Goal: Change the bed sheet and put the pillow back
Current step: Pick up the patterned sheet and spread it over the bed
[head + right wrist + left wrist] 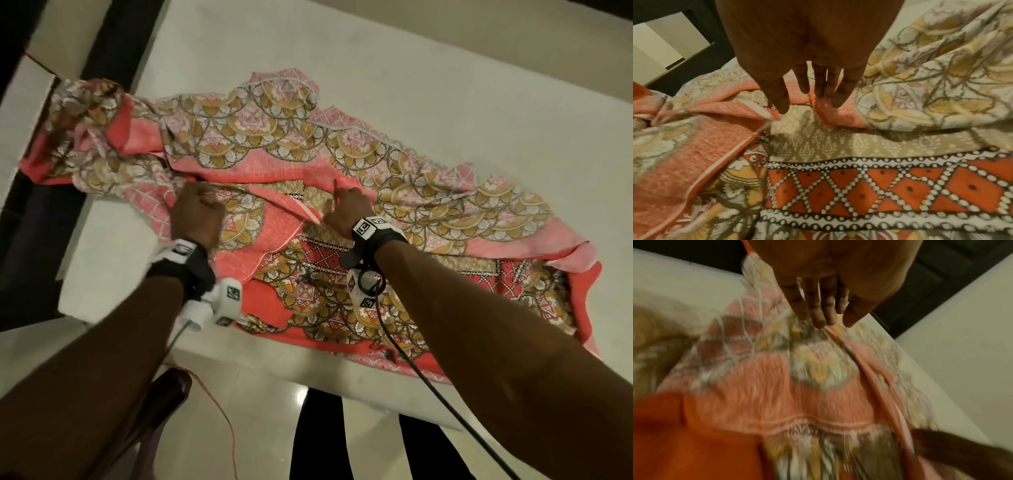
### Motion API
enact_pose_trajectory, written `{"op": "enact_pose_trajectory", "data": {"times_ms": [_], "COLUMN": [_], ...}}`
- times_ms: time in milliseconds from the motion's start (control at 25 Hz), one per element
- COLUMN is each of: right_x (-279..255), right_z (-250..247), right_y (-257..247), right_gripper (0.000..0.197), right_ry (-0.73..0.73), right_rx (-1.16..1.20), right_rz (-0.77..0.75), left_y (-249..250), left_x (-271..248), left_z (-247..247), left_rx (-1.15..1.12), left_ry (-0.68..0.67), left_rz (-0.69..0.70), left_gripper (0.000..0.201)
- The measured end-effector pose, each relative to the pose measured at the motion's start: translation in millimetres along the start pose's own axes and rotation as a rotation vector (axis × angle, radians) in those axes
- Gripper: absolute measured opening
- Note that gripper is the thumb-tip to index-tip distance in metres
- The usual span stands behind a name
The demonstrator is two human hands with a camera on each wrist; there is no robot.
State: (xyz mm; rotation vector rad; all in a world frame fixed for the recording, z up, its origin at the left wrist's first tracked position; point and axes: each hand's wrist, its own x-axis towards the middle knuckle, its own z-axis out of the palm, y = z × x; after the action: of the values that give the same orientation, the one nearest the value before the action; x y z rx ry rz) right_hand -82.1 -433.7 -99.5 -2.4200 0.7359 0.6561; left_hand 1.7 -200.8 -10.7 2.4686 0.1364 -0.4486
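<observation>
Judging from the bare mattress (pixel 411 68), the old cover is already off and the fresh sheet (pixel 308 240) is only partly laid. It lies bunched in a crumpled band across the near half, one end trailing over the edge by the dark frame (pixel 113 44), so spreading, squaring and tucking are all left. No pillow shows in any view, so that step is also left. The left hand (pixel 197 212) grips a gathered fold, fingers (pixel 818 316) bunched on the cloth. The right hand (pixel 346 209) hangs just above the folds, fingers (pixel 803 81) straight, loosely spread, holding nothing.
</observation>
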Motion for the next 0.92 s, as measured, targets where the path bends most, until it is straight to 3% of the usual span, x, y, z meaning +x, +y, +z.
{"op": "enact_pose_trajectory", "data": {"times_ms": [120,240,360,520,640,720,800,920], "right_x": [-9.2,-18.5,-26.0,-32.8,-30.9,-26.0,-20.9,-4.6], "right_z": [-9.9,-21.6,-31.2,-30.5,-36.5,-55.5,-87.3,-159.8], "right_y": [36.0,99.8,163.2,220.6,244.5,253.2,264.8,284.8], "right_gripper": [0.062,0.072,0.079,0.081,0.04,0.033,0.036,0.032], "right_ry": [0.093,0.024,-0.028,-0.052,0.071,0.213,0.325,0.476], "right_rx": [-0.108,-0.082,-0.144,-0.343,-0.352,-0.15,0.019,0.079], "right_rz": [-0.033,0.057,0.023,-0.138,-0.309,-0.403,-0.368,-0.236], "left_y": [-7.5,-0.3,4.4,16.1,17.2,17.7,22.6,28.5], "left_x": [-56.3,-138.4,-198.7,-256.4,-288.6,-311.8,-340.7,-381.3], "left_z": [72.8,148.6,205.7,260.1,298.0,318.5,338.9,369.9], "left_rx": [-0.021,-0.03,0.033,0.092,0.09,0.08,0.064,0.029], "left_ry": [-0.26,-0.468,-0.618,-0.674,-0.691,-0.685,-0.669,-0.685], "left_rz": [0.023,0.092,0.108,0.136,0.097,0.04,-0.034,-0.104], "left_gripper": [0.026,0.026,0.024,0.023,0.025,0.023,0.017,0.02]}}
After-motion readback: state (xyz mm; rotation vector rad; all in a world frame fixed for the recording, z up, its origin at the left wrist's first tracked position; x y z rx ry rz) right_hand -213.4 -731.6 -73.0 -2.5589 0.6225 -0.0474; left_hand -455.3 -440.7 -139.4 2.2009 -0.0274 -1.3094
